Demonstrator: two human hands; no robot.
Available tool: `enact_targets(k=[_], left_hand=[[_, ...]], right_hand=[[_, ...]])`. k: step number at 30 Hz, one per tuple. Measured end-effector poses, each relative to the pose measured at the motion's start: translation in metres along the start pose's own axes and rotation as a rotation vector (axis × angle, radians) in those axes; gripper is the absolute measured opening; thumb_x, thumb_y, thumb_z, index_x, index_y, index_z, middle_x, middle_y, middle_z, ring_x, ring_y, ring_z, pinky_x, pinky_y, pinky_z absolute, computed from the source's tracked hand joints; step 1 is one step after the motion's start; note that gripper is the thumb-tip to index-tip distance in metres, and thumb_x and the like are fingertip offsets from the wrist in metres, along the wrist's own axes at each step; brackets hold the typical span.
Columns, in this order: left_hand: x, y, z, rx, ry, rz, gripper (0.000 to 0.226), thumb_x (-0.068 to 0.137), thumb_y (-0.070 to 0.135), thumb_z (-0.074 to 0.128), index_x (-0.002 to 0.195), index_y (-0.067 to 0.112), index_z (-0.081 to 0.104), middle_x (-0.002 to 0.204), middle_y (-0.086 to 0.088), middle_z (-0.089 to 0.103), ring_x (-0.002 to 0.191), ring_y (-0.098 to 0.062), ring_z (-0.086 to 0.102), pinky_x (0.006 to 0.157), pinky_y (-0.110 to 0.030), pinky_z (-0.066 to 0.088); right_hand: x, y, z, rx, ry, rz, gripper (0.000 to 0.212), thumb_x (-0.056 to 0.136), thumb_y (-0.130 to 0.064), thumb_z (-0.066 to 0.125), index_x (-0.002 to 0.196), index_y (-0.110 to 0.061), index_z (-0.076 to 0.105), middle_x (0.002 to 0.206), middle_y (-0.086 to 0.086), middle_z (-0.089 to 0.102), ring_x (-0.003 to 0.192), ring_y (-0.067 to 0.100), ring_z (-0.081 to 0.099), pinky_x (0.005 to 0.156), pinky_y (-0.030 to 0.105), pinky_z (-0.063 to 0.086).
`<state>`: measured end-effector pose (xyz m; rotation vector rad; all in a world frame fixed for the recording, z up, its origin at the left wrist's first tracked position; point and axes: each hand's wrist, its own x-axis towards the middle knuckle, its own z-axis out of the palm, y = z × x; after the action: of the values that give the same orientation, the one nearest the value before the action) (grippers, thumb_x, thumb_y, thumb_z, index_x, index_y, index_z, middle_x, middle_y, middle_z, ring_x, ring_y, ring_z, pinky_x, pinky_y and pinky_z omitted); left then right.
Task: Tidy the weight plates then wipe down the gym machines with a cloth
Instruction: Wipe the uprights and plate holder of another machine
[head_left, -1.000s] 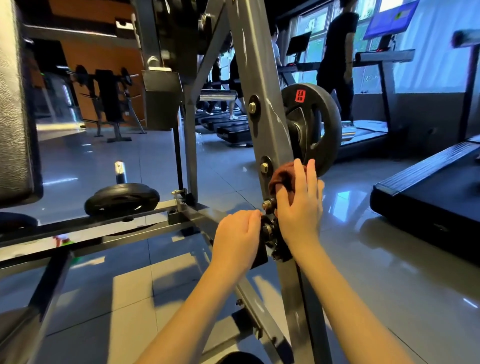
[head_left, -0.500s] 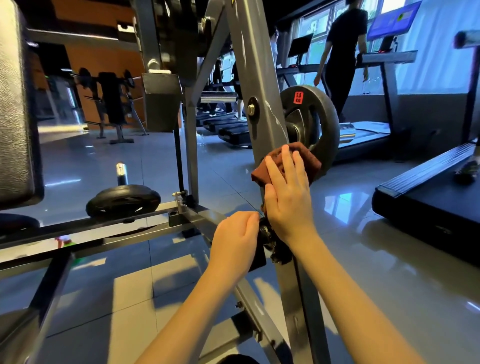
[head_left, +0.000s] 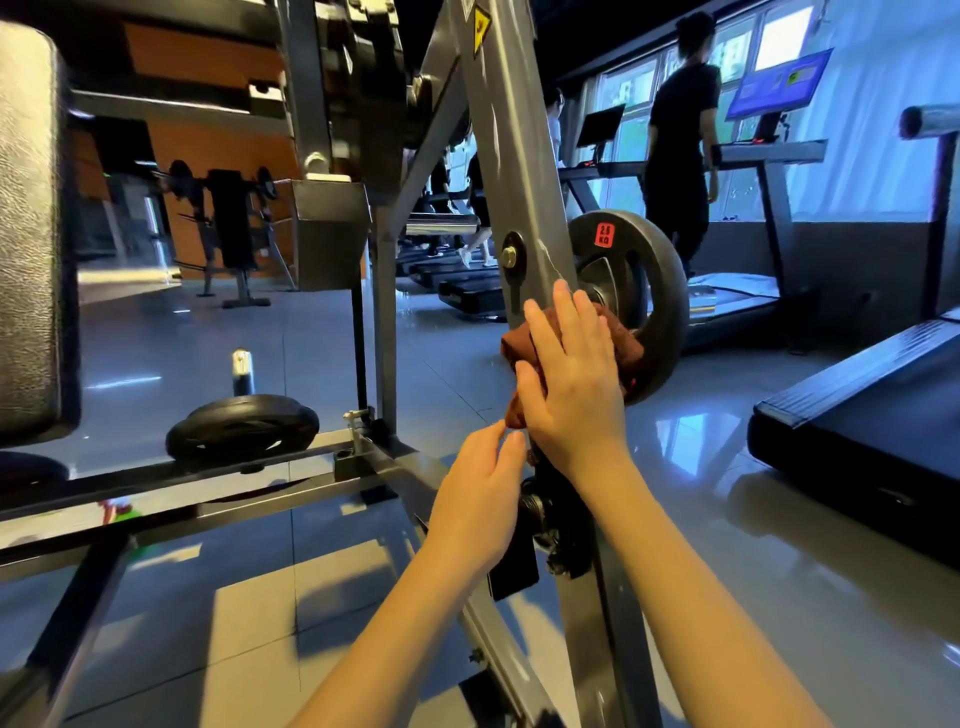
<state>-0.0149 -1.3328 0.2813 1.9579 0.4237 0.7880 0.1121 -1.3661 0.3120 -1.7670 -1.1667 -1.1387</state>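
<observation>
Head view: the R hand (head_left: 571, 379) is laid flat with fingers straight, pressing the brown cloth (head_left: 623, 338) onto the grey slanted post (head_left: 519, 182), just off frame centre twd 1 o'clock. The cloth is not clamped; it's held by palm pressure only. The 2.5 kg plate (head_left: 662, 291) sits on its peg at 2 o'clock of the cloth, and the cloth edge overlaps the plate rim. The L hand (head_left: 478, 499) is at 7 o'clock of the R hand, fingers loosely curled, nothing seen gripped. Its tips are just beside the cloth's lower corner; contact can't be told. A bolt/knob cluster (head_left: 550, 519) sits on the post at 6 o'clock of the cloth.

Risks, as judged:
- The cloth could be dropped to the floor (head_left: 727, 571) if palm pressure is eased mid-stroke, since there's no pinch on it.
- On a downstroke the cloth could be snagged on the bolt/knob cluster, and knuckles scraped.
- Fingers could be nipped betw. post and plate if the stroke drifts twd 2 o'clock. The plate could also be nudged on its peg; no collar can be made out.
</observation>
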Motion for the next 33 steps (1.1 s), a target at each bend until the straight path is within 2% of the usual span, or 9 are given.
enact_targets(k=[3,4,7,9,11,15,19,27,33], left_hand=[[0.001,-0.012,0.004,0.052,-0.007,-0.004,0.042,0.102,0.043,0.031,0.14,0.027,0.043,0.141,0.012,0.044,0.129,-0.001,0.039,0.103,-0.018,0.029],[0.001,-0.013,0.004,0.08,-0.013,0.002,0.049,0.102,0.045,0.03,0.145,0.023,0.038,0.146,0.01,0.04,0.134,-0.004,0.035,0.105,-0.018,0.026],[0.002,-0.013,0.004,0.085,-0.004,0.024,0.04,0.104,0.039,0.03,0.139,0.027,0.045,0.14,0.011,0.047,0.13,-0.006,0.041,0.109,-0.027,0.031],[0.002,-0.011,0.005,0.085,-0.002,0.03,0.026,0.103,0.038,0.03,0.112,0.036,0.054,0.118,0.012,0.057,0.109,-0.003,0.052,0.102,-0.035,0.039],[0.0,-0.009,0.004,0.094,-0.011,0.026,0.023,0.105,0.034,0.03,0.096,0.042,0.05,0.102,0.019,0.053,0.094,0.006,0.049,0.096,-0.031,0.038],[0.001,-0.009,0.002,0.117,-0.023,0.049,0.042,0.105,0.034,0.028,0.143,0.023,0.041,0.142,0.012,0.043,0.133,-0.004,0.036,0.106,-0.021,0.024],[0.0,-0.011,0.003,0.065,-0.016,0.075,0.032,0.105,0.033,0.03,0.13,0.031,0.049,0.127,0.015,0.052,0.126,-0.01,0.045,0.099,-0.024,0.034],[0.001,-0.011,0.003,0.126,-0.024,0.063,0.049,0.104,0.038,0.028,0.151,0.024,0.028,0.155,0.012,0.029,0.142,-0.007,0.026,0.111,-0.024,0.022],[-0.001,-0.009,0.002,0.084,-0.02,0.043,0.048,0.104,0.038,0.028,0.15,0.024,0.029,0.153,0.014,0.031,0.141,-0.007,0.028,0.104,-0.019,0.021]], right_hand=[[-0.044,0.008,-0.009,0.143,-0.021,0.086,0.055,0.095,-0.031,0.043,0.147,-0.011,0.039,0.157,0.015,0.029,0.147,0.03,0.021,0.118,0.046,0.021],[-0.057,0.01,-0.011,0.163,-0.03,0.088,0.056,0.096,-0.032,0.043,0.148,-0.013,0.036,0.157,0.013,0.027,0.147,0.028,0.019,0.116,0.047,0.024],[-0.05,0.013,-0.01,0.121,-0.04,0.041,0.053,0.096,-0.029,0.042,0.145,-0.011,0.039,0.155,0.017,0.031,0.146,0.032,0.023,0.115,0.05,0.025],[-0.02,0.01,-0.006,0.057,-0.052,-0.002,0.053,0.093,-0.027,0.042,0.142,-0.007,0.046,0.152,0.021,0.036,0.143,0.037,0.027,0.116,0.052,0.024],[0.009,0.006,-0.003,0.027,-0.058,-0.009,0.053,0.093,-0.027,0.041,0.141,-0.007,0.048,0.152,0.021,0.037,0.143,0.039,0.028,0.116,0.052,0.021],[0.023,0.003,-0.004,0.147,-0.051,0.092,0.054,0.098,-0.028,0.041,0.149,-0.01,0.035,0.159,0.012,0.026,0.149,0.029,0.016,0.121,0.047,0.013],[-0.032,0.005,-0.014,0.211,-0.113,0.129,0.062,0.093,-0.034,0.034,0.152,-0.013,0.029,0.161,0.007,0.018,0.15,0.023,0.009,0.12,0.042,0.01],[0.036,0.002,-0.009,0.163,-0.117,0.076,0.057,0.095,-0.024,0.04,0.148,-0.003,0.034,0.158,0.019,0.024,0.148,0.034,0.016,0.121,0.05,0.014],[0.018,0.001,-0.005,0.239,-0.004,0.163,0.061,0.097,-0.035,0.041,0.146,0.001,0.035,0.157,0.019,0.025,0.145,0.032,0.023,0.118,0.036,0.021]])
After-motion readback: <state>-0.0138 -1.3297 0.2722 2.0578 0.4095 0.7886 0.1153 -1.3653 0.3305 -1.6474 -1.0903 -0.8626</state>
